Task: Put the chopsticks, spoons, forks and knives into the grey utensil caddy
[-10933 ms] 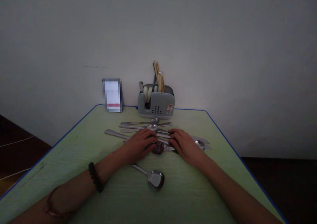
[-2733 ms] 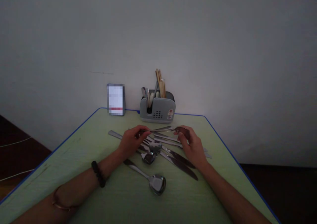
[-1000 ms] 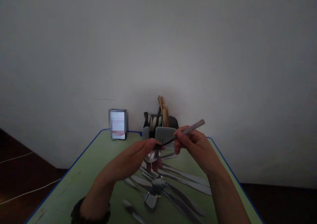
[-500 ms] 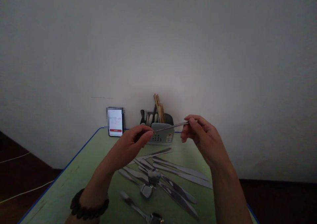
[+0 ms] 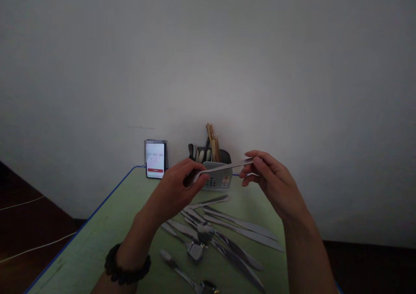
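Note:
Between my two hands a slim metal piece of cutlery [image 5: 224, 167] is held up above the table, nearly level and a little higher on the right. My left hand [image 5: 177, 185] closes on its left end, and those fingers hide what kind it is. The other end is pinched between thumb and fingers of my right hand [image 5: 273, 179]. Below lie several table knives [image 5: 243, 229] in a loose fan. Among them are a round-bowled spoon [image 5: 205, 231], a square-headed spoon [image 5: 195, 251] and another spoon [image 5: 206, 287] at the near edge of view.
Against the wall stands a grey utensil holder [image 5: 217, 170] with wooden chopsticks [image 5: 212, 144] and several handles. A phone [image 5: 155, 159] showing a timer leans left of it. The green table [image 5: 107, 224] has a blue edge.
The piece of cutlery has turned so that more of its flat side shows. Both hands appear slightly further right as the whole view shifts; both keep hold of it.

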Demonstrator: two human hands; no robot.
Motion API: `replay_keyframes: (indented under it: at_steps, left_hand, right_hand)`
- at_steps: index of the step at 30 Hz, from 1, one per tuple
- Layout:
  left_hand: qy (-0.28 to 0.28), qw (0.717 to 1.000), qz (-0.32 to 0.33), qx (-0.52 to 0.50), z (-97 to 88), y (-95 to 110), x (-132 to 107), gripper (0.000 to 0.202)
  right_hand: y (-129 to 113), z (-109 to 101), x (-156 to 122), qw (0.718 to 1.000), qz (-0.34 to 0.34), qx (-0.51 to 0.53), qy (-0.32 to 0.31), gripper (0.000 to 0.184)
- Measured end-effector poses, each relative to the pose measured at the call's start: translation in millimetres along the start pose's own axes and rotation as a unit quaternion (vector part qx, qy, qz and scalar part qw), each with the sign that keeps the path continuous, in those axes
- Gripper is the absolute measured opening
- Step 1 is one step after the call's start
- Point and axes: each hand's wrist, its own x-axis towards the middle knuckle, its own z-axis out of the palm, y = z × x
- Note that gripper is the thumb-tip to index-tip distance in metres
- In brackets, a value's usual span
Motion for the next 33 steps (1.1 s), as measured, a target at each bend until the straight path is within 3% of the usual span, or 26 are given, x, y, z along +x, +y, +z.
replay_keyframes:
  at_steps: [6, 10, 18, 33]
  left_hand:
    - [0.04, 0.999, 0.036, -0.005, -2.5, 6, 0, 0.013]
    - [0.049, 0.998, 0.04, -0.007, -1.7, 6, 0, 0.011]
    - [-0.013, 0.998, 0.052, -0.026, 1.0, -4, 0, 0.011]
    - [-0.088, 0.995, 0.043, -0.03, 4.3, -8, -1, 0.013]
  right_hand:
    - [0, -1, 1, 1.0, 0.0, 0.008, -0.006, 0.021]
    - [-3, -5, 0, 0.999, 0.013, -0.046, -0.026, 0.021]
    - [-3, -19, -2, 0.962, 0.022, -0.245, -0.122, 0.026]
    - [-6, -19, -5, 0.941, 0.03, -0.304, -0.144, 0.03]
